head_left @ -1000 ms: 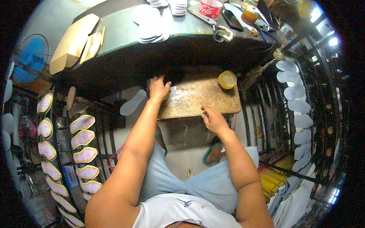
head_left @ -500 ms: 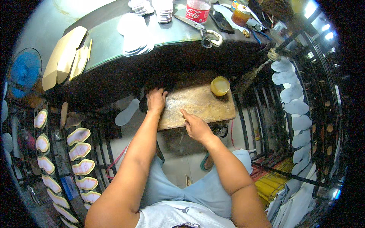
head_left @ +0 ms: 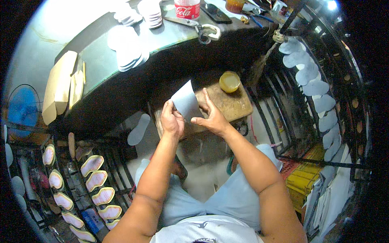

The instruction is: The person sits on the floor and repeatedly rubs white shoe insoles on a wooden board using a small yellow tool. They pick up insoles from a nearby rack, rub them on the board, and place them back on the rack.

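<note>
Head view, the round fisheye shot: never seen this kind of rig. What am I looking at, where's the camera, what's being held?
No machine here: a seated person works with bare hands, and a wide fisheye camera on their head looks down, so the forearms enter from the lower edge and straight lines bend. The left hand and right hand together hold up a grey sheet, pinched at its lower edges. Under it is a small wooden board carrying a round yellow tub. Beyond lies a dark workbench with stacks of pale insole cut-outs and scissors. Racks at the left hold rows of shoe soles.
</note>
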The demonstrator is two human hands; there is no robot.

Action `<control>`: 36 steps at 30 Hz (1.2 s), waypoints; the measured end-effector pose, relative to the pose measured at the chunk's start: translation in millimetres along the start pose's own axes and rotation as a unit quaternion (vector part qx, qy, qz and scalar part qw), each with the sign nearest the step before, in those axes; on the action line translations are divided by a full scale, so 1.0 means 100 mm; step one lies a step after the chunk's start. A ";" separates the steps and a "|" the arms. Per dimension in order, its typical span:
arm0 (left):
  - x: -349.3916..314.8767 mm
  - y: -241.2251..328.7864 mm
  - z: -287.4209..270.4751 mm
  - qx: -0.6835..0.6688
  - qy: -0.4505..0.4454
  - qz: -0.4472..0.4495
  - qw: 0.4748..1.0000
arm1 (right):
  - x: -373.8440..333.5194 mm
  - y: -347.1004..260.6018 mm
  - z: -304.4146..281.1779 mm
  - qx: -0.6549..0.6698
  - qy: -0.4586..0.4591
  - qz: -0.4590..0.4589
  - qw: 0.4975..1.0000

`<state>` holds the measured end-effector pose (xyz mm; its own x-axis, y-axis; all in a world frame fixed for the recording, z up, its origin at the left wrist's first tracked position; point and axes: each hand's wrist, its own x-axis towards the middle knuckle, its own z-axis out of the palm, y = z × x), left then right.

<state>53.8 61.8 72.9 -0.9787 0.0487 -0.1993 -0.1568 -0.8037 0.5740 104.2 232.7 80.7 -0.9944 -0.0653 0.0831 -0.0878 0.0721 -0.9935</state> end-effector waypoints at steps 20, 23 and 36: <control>-0.02 0.39 -0.52 0.796 -0.110 -0.124 0.582 | -0.19 0.41 -0.76 -0.296 0.062 0.225 0.926; -0.03 0.33 -0.48 0.824 -0.094 -0.092 0.551 | -0.21 0.44 -0.69 -0.341 0.078 0.205 0.914; -0.07 0.15 -0.61 0.843 -0.091 -0.009 0.530 | -0.18 0.52 -0.59 -0.422 0.087 0.152 0.890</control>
<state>66.5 12.9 34.6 -0.9477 0.2261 -0.2254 0.0877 0.8633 0.4970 114.2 296.2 32.0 -0.9674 0.2340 -0.0963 0.2466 0.7863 -0.5665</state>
